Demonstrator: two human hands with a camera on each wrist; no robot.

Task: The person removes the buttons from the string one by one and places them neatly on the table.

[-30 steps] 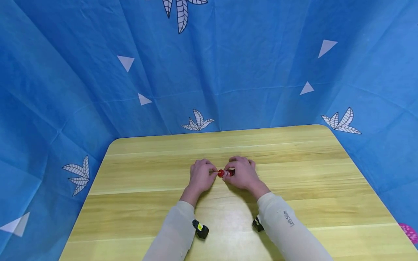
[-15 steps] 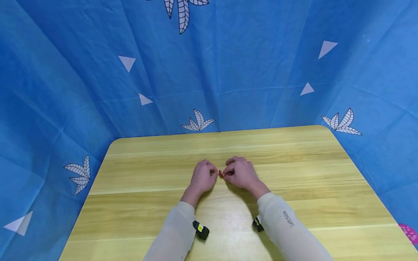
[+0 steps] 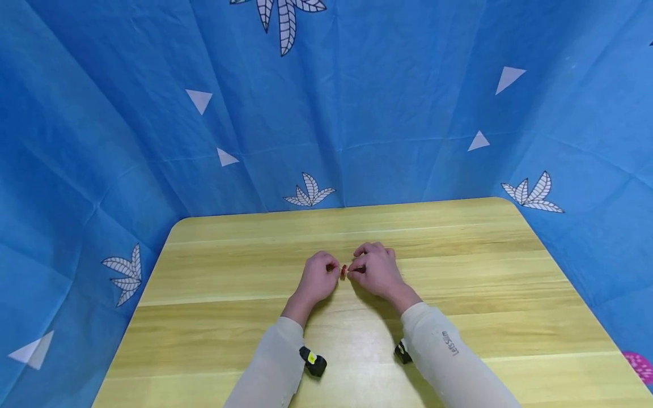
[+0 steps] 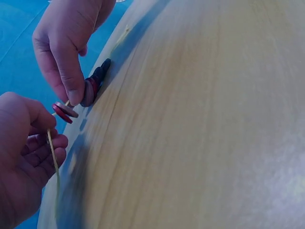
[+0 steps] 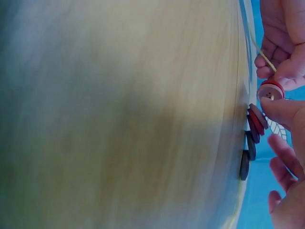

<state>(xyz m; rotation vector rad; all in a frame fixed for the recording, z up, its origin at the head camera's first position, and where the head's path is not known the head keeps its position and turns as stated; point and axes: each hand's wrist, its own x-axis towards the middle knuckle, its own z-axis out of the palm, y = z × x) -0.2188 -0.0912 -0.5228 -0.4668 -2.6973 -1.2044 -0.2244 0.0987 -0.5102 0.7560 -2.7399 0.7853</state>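
A yellowish string (image 4: pixel 56 167) passes through several round buttons. My left hand (image 3: pixel 317 279) pinches it beside a red button (image 4: pixel 62 113), thumb against forefinger, while the string's loose end hangs down past the palm. A pale pinkish button (image 5: pixel 270 92) lies against the red one. On their other side my right hand (image 3: pixel 380 273) pinches the string between thumb and forefinger, its thumb tip overlapping the pale button in the right wrist view. Beyond that thumb hangs a row of brownish, red and dark buttons (image 5: pixel 251 138), partly hidden by my right fingers in the head view.
The wood-grain table (image 3: pixel 229 340) spreads around both forearms. A blue cloth (image 3: pixel 398 102) with white leaf and triangle prints stands behind it and at its sides. Small black devices (image 3: pixel 313 361) are at both wrists.
The red button, seen face-on beside my left fingertips a second ago, now stands edge-on between the hands. My left hand has shifted slightly right; my right hand has barely moved.
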